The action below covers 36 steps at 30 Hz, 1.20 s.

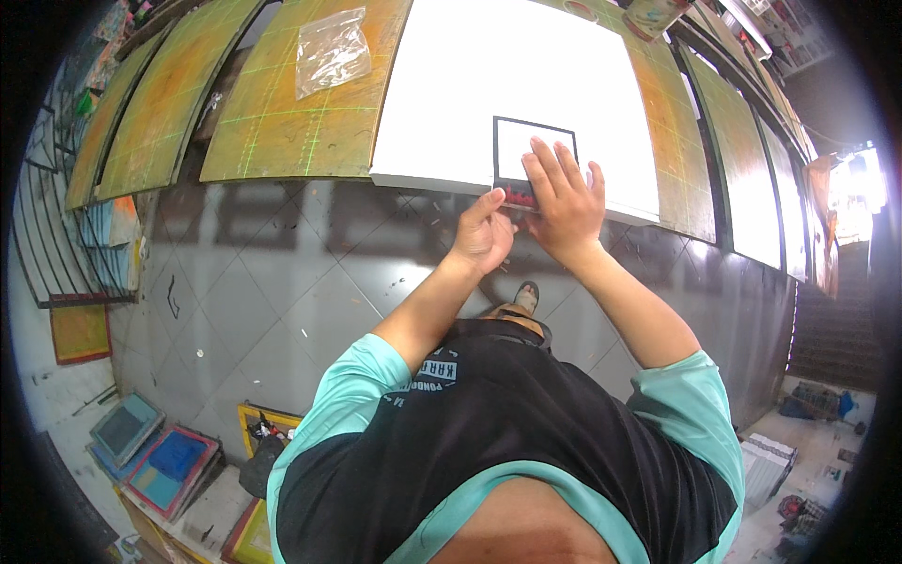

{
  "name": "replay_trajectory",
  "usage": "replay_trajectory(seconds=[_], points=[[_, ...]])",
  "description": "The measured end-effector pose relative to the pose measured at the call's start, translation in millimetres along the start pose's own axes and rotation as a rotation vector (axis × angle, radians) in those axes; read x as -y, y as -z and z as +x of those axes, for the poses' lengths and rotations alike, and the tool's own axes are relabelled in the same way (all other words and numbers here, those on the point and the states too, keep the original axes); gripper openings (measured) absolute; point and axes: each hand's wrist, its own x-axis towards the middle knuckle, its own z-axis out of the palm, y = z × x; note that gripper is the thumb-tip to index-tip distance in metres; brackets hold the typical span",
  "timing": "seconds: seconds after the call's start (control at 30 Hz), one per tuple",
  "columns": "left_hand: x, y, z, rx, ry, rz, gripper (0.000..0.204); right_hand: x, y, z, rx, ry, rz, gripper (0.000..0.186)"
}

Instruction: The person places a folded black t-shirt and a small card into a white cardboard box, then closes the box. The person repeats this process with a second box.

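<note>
A white sheet with a black border (536,122) lies at the near edge of a large white board (498,56). Its near end carries a red and black strip (519,195), which reaches the board's edge. My left hand (484,230) pinches this near end, thumb on top and the other fingers curled below, partly hidden. Flat over the sheet's right side rests my right hand (564,197), fingers stretched out and pointing away from me. It covers part of the border and the strip.
The white board lies on a yellow-green table panel (282,132), where a clear plastic bag (334,52) sits at the left. More panels (738,141) stand to the right. Framed screens (169,470) are stacked at lower left, near a wire rack (56,226). Grey tiles (263,282) cover the floor.
</note>
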Motion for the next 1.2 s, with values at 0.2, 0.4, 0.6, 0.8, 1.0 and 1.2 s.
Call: replay_trajectory(seconds=[0.2,0.4,0.6,0.8,1.0,1.2], points=[[-3.8,-5.4,3.3,0.03,-0.071,-0.009,0.046,11.6,12.0,1.5,0.091,-0.107,0.028,0.069],[-6.8,2.6,7.4,0.097,-0.024,-0.036,0.052,5.6,10.1,4.6,0.121,-0.091,0.031,0.079],[-5.6,15.4,1.5,-0.013,0.039,0.096,0.058,8.5,0.5,2.7,0.127,-0.104,0.04,0.082],[-33.1,47.1,-38.5,0.105,0.246,0.503,0.06,8.4,6.6,-1.3,0.201,-0.135,0.041,0.084],[-176.4,30.4,-100.6,-0.206,-0.486,0.926,0.019,10.3,4.6,0.0,0.143,-0.111,0.049,0.087],[-240.5,64.2,-105.8,-0.873,-1.143,2.094,0.017,9.3,4.0,1.1,0.138,-0.091,0.054,0.084]])
